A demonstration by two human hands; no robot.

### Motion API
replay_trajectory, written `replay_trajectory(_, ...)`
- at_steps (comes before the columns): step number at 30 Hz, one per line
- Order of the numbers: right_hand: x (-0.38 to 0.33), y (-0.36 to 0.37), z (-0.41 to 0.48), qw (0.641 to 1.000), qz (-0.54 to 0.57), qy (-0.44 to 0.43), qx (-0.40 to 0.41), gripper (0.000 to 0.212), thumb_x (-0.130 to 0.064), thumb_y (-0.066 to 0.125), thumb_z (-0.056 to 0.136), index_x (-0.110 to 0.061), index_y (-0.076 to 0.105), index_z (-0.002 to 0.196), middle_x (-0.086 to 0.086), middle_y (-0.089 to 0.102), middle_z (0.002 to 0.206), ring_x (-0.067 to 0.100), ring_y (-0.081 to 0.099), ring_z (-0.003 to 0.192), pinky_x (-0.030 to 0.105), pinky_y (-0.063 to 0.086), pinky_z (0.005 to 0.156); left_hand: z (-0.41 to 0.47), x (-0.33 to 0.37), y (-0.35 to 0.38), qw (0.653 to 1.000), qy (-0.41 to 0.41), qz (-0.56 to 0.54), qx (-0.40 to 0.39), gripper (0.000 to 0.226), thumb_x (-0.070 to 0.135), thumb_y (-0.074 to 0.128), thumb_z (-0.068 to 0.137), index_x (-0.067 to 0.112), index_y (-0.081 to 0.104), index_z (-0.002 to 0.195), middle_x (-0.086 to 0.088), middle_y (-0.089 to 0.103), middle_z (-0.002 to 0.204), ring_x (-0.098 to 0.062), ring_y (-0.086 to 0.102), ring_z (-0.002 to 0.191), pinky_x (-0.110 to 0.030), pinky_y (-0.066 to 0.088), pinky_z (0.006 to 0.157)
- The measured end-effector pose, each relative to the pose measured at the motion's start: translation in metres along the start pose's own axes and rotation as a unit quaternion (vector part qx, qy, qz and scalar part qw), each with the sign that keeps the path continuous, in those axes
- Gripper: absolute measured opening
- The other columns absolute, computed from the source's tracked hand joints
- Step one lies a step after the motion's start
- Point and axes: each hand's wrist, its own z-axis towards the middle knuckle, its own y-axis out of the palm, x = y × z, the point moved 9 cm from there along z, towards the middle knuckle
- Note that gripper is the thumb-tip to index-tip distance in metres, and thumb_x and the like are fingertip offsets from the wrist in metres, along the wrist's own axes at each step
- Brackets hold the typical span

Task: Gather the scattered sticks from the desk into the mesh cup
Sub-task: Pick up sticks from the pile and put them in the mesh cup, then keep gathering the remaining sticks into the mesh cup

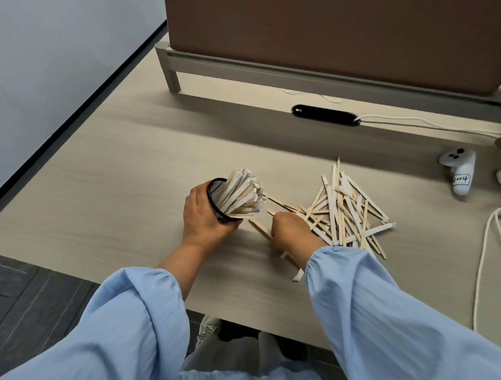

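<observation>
My left hand (203, 213) grips the black mesh cup (214, 192), tilted toward the right and packed with pale wooden sticks (242, 193). A loose pile of scattered sticks (349, 211) lies on the desk to the right. My right hand (292, 230) rests on the desk at the pile's left edge, fingers curled down over a few sticks (260, 227) that poke out from under it. Whether it has lifted any is hidden by the hand. Two more sticks (293, 266) lie under my right wrist.
A white controller (458, 170) lies at the right of the desk, with a white cable (481, 257) running along the right edge. A black oval cable port (325, 115) sits behind, below a brown partition (336, 30). The desk's front edge is near my sleeves.
</observation>
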Motion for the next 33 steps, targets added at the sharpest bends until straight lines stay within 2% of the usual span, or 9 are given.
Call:
replay_trajectory(2, -0.001, 0.003, 0.001, 1.000, 0.001, -0.006, 0.007, 0.019, -0.012, 0.069, 0.076, -0.007, 0.065, 0.094, 0.016, 0.065, 0.102, 0.033, 0.063, 0.103, 0.032, 0.049, 0.078, -0.002, -0.005, -0.001, 1.000, -0.011, 0.001, 0.000, 0.091, 0.055, 0.060, 0.045, 0.006, 0.047, 0.120, -0.014, 0.056, 0.115, -0.031, 0.048, 0.109, -0.036, 0.037, 0.095)
replay_trajectory(6, -0.004, 0.005, 0.001, 0.999, -0.016, -0.016, 0.024, 0.026, -0.010, 0.062, 0.082, -0.002, 0.063, 0.106, 0.017, 0.064, 0.116, 0.035, 0.060, 0.110, 0.035, 0.049, 0.086, -0.002, -0.011, -0.004, 1.000, -0.021, 0.001, 0.002, 0.090, 0.055, 0.062, 0.044, 0.009, 0.048, 0.121, -0.012, 0.056, 0.115, -0.028, 0.047, 0.109, -0.036, 0.038, 0.096)
replay_trajectory(14, -0.004, 0.009, 0.010, 0.998, -0.051, -0.013, 0.016, 0.031, -0.002, 0.059, 0.083, -0.002, 0.061, 0.114, 0.016, 0.062, 0.122, 0.035, 0.058, 0.115, 0.036, 0.048, 0.090, 0.000, -0.005, -0.007, 1.000, -0.016, -0.008, 0.013, 0.092, 0.055, 0.057, 0.043, 0.007, 0.047, 0.120, -0.015, 0.055, 0.116, -0.032, 0.047, 0.110, -0.037, 0.037, 0.096)
replay_trajectory(18, -0.004, 0.009, 0.014, 0.999, -0.042, -0.014, 0.014, 0.031, -0.006, 0.062, 0.083, -0.002, 0.061, 0.114, 0.016, 0.062, 0.121, 0.035, 0.058, 0.114, 0.036, 0.048, 0.090, 0.003, -0.005, -0.005, 1.000, -0.025, -0.011, 0.010, 0.093, 0.056, 0.058, 0.043, 0.006, 0.047, 0.121, -0.016, 0.054, 0.116, -0.033, 0.048, 0.110, -0.038, 0.038, 0.096)
replay_trajectory(23, -0.005, -0.007, 0.020, 0.996, 0.064, -0.021, 0.060, 0.027, -0.015, 0.054, 0.086, -0.006, 0.054, 0.111, 0.018, 0.061, 0.117, 0.036, 0.058, 0.108, 0.034, 0.046, 0.083, 0.008, -0.011, -0.006, 0.999, -0.035, -0.005, 0.012, 0.089, 0.042, 0.072, 0.045, 0.005, 0.047, 0.122, -0.017, 0.054, 0.117, -0.033, 0.047, 0.110, -0.039, 0.038, 0.097)
replay_trajectory(27, -0.014, -0.019, 0.030, 0.985, 0.151, -0.046, 0.077, 0.027, -0.005, 0.038, 0.090, -0.005, 0.043, 0.116, 0.025, 0.060, 0.114, 0.040, 0.057, 0.099, 0.033, 0.036, 0.070, 0.011, -0.015, -0.010, 0.999, -0.038, -0.011, 0.024, 0.091, 0.049, 0.068, 0.044, 0.005, 0.047, 0.121, -0.016, 0.055, 0.116, -0.032, 0.047, 0.110, -0.039, 0.038, 0.097)
replay_trajectory(29, -0.016, -0.029, 0.033, 0.970, 0.212, -0.056, 0.103, 0.026, -0.002, 0.033, 0.092, -0.002, 0.040, 0.117, 0.028, 0.059, 0.112, 0.041, 0.057, 0.098, 0.032, 0.033, 0.070, 0.012, -0.015, -0.011, 0.999, -0.041, -0.016, 0.027, 0.090, 0.048, 0.068, 0.045, 0.005, 0.048, 0.121, -0.016, 0.055, 0.116, -0.032, 0.047, 0.110, -0.039, 0.037, 0.097)
replay_trajectory(31, -0.014, -0.040, 0.034, 0.950, 0.272, -0.056, 0.139, 0.020, -0.004, 0.031, 0.093, -0.003, 0.039, 0.111, 0.028, 0.059, 0.102, 0.040, 0.056, 0.091, 0.033, 0.032, 0.069, 0.014, -0.015, -0.012, 0.999, -0.039, -0.019, 0.029, 0.090, 0.049, 0.066, 0.044, 0.006, 0.048, 0.120, -0.016, 0.055, 0.115, -0.032, 0.048, 0.110, -0.038, 0.038, 0.096)
replay_trajectory(33, -0.007, -0.050, 0.035, 0.924, 0.336, -0.054, 0.174, 0.006, -0.009, 0.036, 0.093, -0.009, 0.040, 0.097, 0.016, 0.056, 0.082, 0.034, 0.052, 0.077, 0.036, 0.034, 0.066, 0.016, -0.015, -0.012, 0.999, -0.033, -0.021, 0.030, 0.090, 0.053, 0.061, 0.044, 0.006, 0.048, 0.120, -0.015, 0.055, 0.115, -0.031, 0.047, 0.109, -0.038, 0.038, 0.096)
